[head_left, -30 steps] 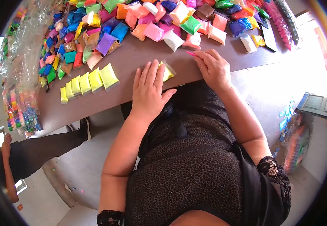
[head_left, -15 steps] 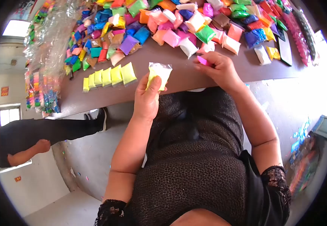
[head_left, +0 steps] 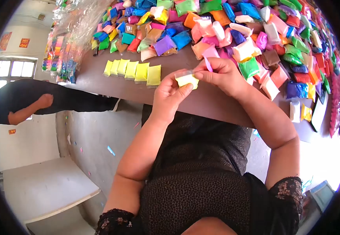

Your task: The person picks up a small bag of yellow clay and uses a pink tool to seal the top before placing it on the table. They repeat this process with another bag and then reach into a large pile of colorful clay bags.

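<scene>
My left hand [head_left: 166, 96] grips a small clear packet of bright yellow clay-like stuff [head_left: 187, 80], thumb across its front. Close against the packet's clear top edge, my right hand [head_left: 226, 76] has thumb and fingertips pinched together. A thin pink-purple strip [head_left: 208, 64] sticks up from between the right fingers. On the table to the left lies a slanting row of several matching yellow packets [head_left: 141, 73], the closest one near my left wrist.
A big heap of multicoloured packets [head_left: 165, 46] covers the far side of the brown table [head_left: 224, 105]. Clear plastic bags [head_left: 74, 23] stand at the left end. A dark flat phone-like object [head_left: 319, 111] lies at the right. Another person [head_left: 48, 96] is at the left.
My right hand has come left with the pink strip and now meets the yellow packet. The left hand has tilted the packet toward it. The view has shifted.
</scene>
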Motion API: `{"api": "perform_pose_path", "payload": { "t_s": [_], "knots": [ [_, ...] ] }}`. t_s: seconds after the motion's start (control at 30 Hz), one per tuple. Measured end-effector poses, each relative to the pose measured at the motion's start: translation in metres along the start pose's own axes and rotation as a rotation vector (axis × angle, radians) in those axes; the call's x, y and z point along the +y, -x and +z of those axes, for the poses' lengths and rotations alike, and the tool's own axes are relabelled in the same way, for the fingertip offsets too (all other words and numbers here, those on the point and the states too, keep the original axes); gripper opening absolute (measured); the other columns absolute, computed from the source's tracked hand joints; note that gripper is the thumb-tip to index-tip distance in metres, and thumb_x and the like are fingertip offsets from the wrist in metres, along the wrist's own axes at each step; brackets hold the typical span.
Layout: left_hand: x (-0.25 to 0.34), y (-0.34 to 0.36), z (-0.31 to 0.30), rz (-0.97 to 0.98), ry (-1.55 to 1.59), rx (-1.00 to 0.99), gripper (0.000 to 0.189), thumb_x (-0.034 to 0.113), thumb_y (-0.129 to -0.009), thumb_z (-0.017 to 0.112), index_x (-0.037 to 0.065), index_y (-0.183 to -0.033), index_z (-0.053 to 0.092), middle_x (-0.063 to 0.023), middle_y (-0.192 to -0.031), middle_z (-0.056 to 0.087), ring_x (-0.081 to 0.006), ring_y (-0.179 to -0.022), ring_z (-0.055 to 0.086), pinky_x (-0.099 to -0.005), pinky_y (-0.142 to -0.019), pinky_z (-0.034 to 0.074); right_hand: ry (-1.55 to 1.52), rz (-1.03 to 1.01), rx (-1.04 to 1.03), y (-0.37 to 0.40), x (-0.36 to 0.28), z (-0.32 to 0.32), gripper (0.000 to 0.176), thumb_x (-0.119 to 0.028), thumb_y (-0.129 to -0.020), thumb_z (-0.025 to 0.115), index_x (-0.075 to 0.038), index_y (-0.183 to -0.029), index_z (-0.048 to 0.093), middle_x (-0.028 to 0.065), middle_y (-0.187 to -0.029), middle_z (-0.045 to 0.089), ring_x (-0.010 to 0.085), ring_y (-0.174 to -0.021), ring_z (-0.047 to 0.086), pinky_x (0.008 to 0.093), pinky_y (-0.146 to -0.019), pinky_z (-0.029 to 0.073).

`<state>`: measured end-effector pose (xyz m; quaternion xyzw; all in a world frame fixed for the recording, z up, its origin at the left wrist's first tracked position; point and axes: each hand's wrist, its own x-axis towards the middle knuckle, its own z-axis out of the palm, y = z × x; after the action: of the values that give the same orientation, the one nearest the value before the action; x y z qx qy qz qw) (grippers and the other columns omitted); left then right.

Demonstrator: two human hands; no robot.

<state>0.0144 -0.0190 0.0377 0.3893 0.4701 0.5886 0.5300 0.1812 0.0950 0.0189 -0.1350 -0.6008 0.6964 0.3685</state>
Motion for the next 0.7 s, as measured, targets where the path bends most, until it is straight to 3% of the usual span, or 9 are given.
{"api": "perform_pose_path", "payload": {
  "t_s": [0.13, 0.3, 0.4, 0.53, 0.7],
  "knots": [
    [0.015, 0.004, 0.016, 0.078, -0.074, -0.002, 0.032, 0.007, -0.095, 0.063, -0.002, -0.126, 0.056, -0.0062, -0.114, 0.064, -0.0117, -0.105, 0.060, -0.0267, -0.091, 0.049, -0.048, 0.204, 0.047, 0.009, -0.017, -0.008, 0.014, -0.013, -0.090, 0.071, -0.002, -0.100, 0.069, -0.0024, -0.087, 0.062, 0.0042, -0.075, 0.051, 0.0206, -0.063, 0.040],
    [0.018, 0.006, 0.009, 0.090, -0.330, 0.061, 0.022, 0.012, -0.098, 0.061, -0.003, -0.114, 0.065, -0.0011, -0.095, 0.063, -0.0042, -0.081, 0.056, -0.0205, -0.072, 0.046, -0.060, 0.080, 0.015, 0.009, -0.007, -0.009, 0.012, -0.011, -0.091, 0.069, -0.002, -0.099, 0.068, -0.0012, -0.092, 0.061, 0.0049, -0.075, 0.051, 0.0203, -0.062, 0.039],
    [0.019, 0.003, 0.010, 0.107, -0.392, 0.090, 0.020, 0.011, -0.098, 0.061, -0.002, -0.112, 0.067, 0.0003, -0.091, 0.062, -0.0026, -0.075, 0.053, -0.0187, -0.066, 0.044, -0.042, 0.069, 0.000, 0.010, -0.006, -0.009, 0.011, -0.011, -0.092, 0.067, -0.002, -0.098, 0.068, -0.0004, -0.092, 0.061, 0.0054, -0.073, 0.050, 0.0204, -0.061, 0.039],
    [0.023, 0.002, 0.007, 0.211, -0.517, 0.064, 0.022, 0.010, -0.098, 0.059, -0.005, -0.112, 0.067, -0.0042, -0.096, 0.067, -0.0087, -0.084, 0.062, -0.0240, -0.072, 0.051, -0.037, 0.196, -0.016, 0.012, -0.005, -0.012, 0.012, -0.011, -0.094, 0.065, -0.001, -0.099, 0.068, 0.0006, -0.086, 0.061, 0.0057, -0.066, 0.049, 0.0213, -0.058, 0.039],
    [0.024, 0.001, 0.010, 0.088, -0.406, 0.010, 0.019, 0.009, -0.096, 0.063, -0.004, -0.110, 0.068, -0.0023, -0.094, 0.067, -0.0064, -0.083, 0.059, -0.0214, -0.073, 0.048, -0.074, 0.263, -0.032, 0.013, -0.008, -0.014, 0.015, -0.013, -0.094, 0.065, 0.000, -0.100, 0.068, 0.0005, -0.080, 0.059, 0.0050, -0.061, 0.047, 0.0223, -0.055, 0.037]
  ]
}}
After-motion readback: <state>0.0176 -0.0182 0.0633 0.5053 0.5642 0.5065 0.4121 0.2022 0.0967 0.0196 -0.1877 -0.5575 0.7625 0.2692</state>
